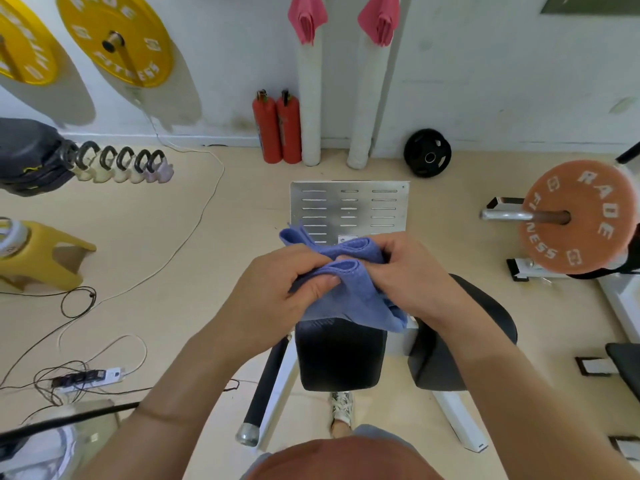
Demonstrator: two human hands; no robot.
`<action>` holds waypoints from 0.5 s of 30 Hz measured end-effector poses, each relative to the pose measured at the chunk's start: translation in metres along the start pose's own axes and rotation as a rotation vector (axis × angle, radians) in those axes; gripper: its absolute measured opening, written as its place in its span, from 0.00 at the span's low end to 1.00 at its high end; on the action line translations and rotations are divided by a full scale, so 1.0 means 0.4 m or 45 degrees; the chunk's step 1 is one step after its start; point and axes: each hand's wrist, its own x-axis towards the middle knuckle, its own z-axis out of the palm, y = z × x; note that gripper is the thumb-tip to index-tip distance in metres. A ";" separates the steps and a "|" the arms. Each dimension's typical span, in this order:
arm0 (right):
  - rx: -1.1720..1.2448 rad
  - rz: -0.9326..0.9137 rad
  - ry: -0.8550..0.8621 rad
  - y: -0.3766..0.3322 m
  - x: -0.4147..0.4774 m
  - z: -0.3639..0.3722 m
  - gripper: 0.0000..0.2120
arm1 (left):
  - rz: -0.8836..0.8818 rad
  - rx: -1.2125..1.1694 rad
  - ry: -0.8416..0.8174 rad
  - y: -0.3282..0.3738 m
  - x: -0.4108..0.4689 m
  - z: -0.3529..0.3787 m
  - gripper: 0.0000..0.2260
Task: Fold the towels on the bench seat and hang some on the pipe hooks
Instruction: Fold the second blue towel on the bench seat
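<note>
Fingers of left hand (287,289) and right hand (405,275) grip one blue towel (349,296) (two pink towels (306,17) (379,19) hang on two pipes (308,98) (367,98)).

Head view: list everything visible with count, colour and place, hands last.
bench seat: one, black, centre bottom
blue towel: one, blue, held above the bench seat
pipes: two, white, upright against the wall
pink towels: two, pink, hanging on the pipes
fire extinguishers: two, red, left of the pipes
yellow weight plates: two, yellow, on the wall, upper left
orange weight plate: one, orange, on a bar at right
black weight plate: one, black, floor by the wall
power strip: one, white, floor lower left
left hand: one, grips the blue towel
right hand: one, grips the blue towel
</note>
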 end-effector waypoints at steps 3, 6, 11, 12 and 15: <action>0.019 0.012 -0.022 -0.022 -0.005 -0.004 0.11 | 0.003 0.062 0.145 0.009 0.004 -0.011 0.06; 0.005 -0.035 -0.079 -0.046 -0.008 -0.001 0.14 | 0.013 0.089 0.265 0.020 0.009 -0.022 0.05; 0.158 -0.049 0.060 -0.068 -0.007 -0.003 0.10 | -0.020 0.098 0.336 0.031 0.012 -0.039 0.06; 0.183 -0.045 0.061 -0.072 -0.007 -0.004 0.09 | -0.020 0.120 0.330 0.032 0.014 -0.043 0.07; 0.201 -0.062 0.048 -0.083 -0.012 -0.004 0.09 | -0.002 0.196 0.314 0.041 0.020 -0.052 0.06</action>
